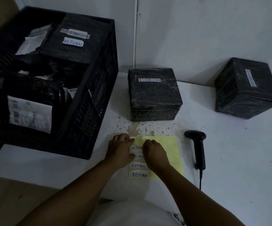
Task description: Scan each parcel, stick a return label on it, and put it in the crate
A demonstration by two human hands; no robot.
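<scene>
At the far left a black slatted crate (86, 101) stands on the white table (229, 160), filling that end of it; inside lie dark wrapped parcels, the topmost one (70, 43) bearing a barcode strip and a white sticker handwritten RETURN, and lower down a pale printed shipping label (30, 114) shows on another package. Beyond the crate's far corner a brown surface, perhaps cardboard, cuts into view, and below the table edge the floor looks brownish. Just right of the crate, near the front edge, the left hand (119, 150) lies on the left edge of a yellow backing sheet (166, 152), fingers curled down against it. The sheet carries a column of white RETURN labels (139, 170), and the right hand (154, 156) is bunched over the upper ones, fingertips drawn together at a label's edge; whether it has actually pinched one I cannot tell. Behind the sheet the tabletop is chipped and speckled with brown spots, and past that patch sits a black-wrapped square parcel (154, 95) with a barcode on top, unlabelled. To the right of the sheet a black handheld scanner (197, 149) lies flat, its cord running off the front edge. Farthest right, a second wrapped parcel (247, 88) rests tilted against the plain pale wall, where a thin white conduit runs up near the corner.
</scene>
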